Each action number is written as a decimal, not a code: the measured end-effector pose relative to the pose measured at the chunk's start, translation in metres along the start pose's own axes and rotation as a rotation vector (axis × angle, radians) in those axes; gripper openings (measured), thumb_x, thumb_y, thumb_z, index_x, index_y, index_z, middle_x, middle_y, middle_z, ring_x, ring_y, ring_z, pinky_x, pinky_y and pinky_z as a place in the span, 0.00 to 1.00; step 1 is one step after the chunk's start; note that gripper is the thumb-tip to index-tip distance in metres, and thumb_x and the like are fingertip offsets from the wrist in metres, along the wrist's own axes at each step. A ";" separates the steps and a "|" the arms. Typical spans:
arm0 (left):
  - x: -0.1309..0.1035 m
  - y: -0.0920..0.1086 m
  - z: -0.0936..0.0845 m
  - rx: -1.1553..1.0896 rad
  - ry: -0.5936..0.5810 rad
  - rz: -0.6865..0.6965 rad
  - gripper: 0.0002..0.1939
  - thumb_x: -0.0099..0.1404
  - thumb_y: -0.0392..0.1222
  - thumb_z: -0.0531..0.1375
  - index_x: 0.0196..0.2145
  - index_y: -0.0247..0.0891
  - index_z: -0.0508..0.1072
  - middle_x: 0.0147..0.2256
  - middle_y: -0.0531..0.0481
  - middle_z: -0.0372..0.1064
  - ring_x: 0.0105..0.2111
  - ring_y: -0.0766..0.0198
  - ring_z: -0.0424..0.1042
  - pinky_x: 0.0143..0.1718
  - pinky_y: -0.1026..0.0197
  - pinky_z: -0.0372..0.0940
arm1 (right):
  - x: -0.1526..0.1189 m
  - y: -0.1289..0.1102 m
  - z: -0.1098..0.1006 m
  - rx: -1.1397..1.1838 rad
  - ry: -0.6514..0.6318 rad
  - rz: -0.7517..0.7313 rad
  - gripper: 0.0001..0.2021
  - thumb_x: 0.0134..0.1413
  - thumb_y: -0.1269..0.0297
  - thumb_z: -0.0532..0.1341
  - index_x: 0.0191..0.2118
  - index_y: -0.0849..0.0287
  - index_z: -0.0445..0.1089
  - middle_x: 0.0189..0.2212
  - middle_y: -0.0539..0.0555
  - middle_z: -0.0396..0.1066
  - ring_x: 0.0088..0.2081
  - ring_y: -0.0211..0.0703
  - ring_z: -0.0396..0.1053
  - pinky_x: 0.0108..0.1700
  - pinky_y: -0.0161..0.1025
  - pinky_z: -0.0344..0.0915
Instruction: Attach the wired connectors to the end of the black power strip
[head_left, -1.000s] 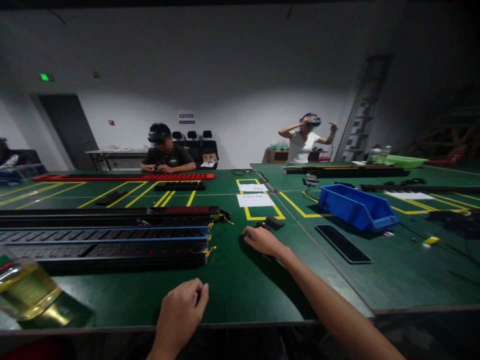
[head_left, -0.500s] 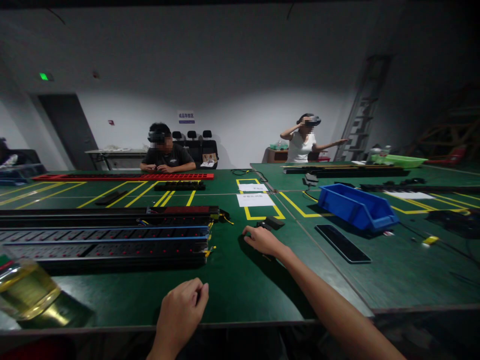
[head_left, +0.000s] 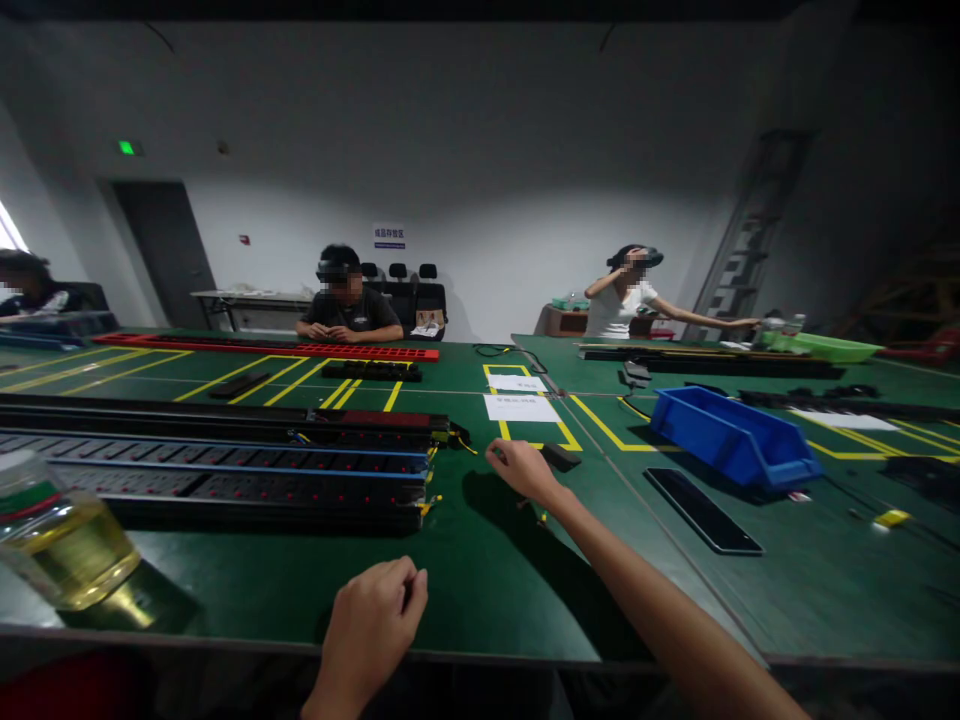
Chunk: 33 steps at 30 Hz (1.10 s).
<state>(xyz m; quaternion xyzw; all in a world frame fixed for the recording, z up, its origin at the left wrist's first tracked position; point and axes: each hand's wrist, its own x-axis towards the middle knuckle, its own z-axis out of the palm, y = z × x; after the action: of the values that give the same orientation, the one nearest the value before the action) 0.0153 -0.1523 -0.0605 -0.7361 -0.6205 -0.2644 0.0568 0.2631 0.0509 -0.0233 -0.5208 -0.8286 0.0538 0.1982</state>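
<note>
The right hand [head_left: 523,472], seemingly mid-reach, curls near the black block [head_left: 561,457]; the left hand [head_left: 373,622] curls too, any pinch unclear, and grasping would need opened fingers.

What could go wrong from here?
The bottle of yellow liquid stands near the green table's front edge; a knock might spill it toward the long black strips. The phone lies beside the right forearm; a sweep could shift it. The right hand might snag the strips' end wires.
</note>
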 end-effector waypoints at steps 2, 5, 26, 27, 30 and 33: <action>-0.001 0.002 0.000 0.006 0.003 -0.005 0.17 0.72 0.41 0.54 0.24 0.41 0.66 0.22 0.56 0.69 0.22 0.67 0.68 0.29 0.60 0.51 | 0.020 -0.014 0.001 -0.036 -0.006 0.060 0.15 0.71 0.56 0.55 0.51 0.56 0.76 0.41 0.58 0.80 0.42 0.47 0.76 0.39 0.36 0.61; -0.002 0.003 0.000 0.009 0.001 0.001 0.16 0.72 0.40 0.55 0.25 0.42 0.66 0.23 0.56 0.70 0.23 0.66 0.69 0.29 0.59 0.51 | 0.049 -0.033 0.012 -0.100 0.018 0.142 0.18 0.70 0.52 0.56 0.56 0.57 0.72 0.46 0.60 0.79 0.45 0.50 0.76 0.41 0.38 0.64; -0.006 0.007 0.006 -0.031 0.107 0.066 0.13 0.70 0.35 0.56 0.27 0.43 0.68 0.24 0.55 0.71 0.25 0.63 0.71 0.29 0.57 0.52 | 0.071 -0.007 0.033 -0.298 -0.119 0.126 0.26 0.75 0.51 0.46 0.45 0.57 0.80 0.45 0.62 0.80 0.46 0.51 0.77 0.47 0.41 0.68; -0.006 0.007 0.006 -0.031 0.105 0.066 0.13 0.70 0.35 0.56 0.27 0.43 0.68 0.24 0.55 0.71 0.25 0.63 0.71 0.29 0.57 0.53 | 0.071 -0.015 0.036 -0.289 -0.108 0.105 0.26 0.75 0.50 0.46 0.45 0.57 0.80 0.46 0.61 0.80 0.46 0.50 0.77 0.47 0.40 0.68; -0.006 0.007 0.004 -0.021 0.099 0.063 0.12 0.70 0.35 0.56 0.27 0.43 0.68 0.25 0.55 0.71 0.25 0.63 0.71 0.29 0.57 0.53 | 0.071 -0.038 0.047 -0.277 -0.069 0.129 0.20 0.73 0.55 0.51 0.45 0.56 0.80 0.46 0.60 0.80 0.46 0.49 0.78 0.46 0.38 0.67; -0.006 0.007 0.003 -0.007 0.085 0.046 0.12 0.70 0.35 0.57 0.27 0.43 0.68 0.25 0.56 0.72 0.25 0.63 0.72 0.28 0.57 0.53 | 0.069 -0.052 0.054 -0.232 -0.046 0.237 0.16 0.70 0.59 0.54 0.45 0.55 0.80 0.44 0.59 0.80 0.45 0.48 0.78 0.44 0.36 0.67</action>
<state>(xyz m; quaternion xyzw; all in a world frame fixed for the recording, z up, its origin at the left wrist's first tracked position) 0.0221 -0.1585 -0.0640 -0.7384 -0.5997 -0.2963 0.0863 0.1729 0.0946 -0.0388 -0.6330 -0.7662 -0.0073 0.1101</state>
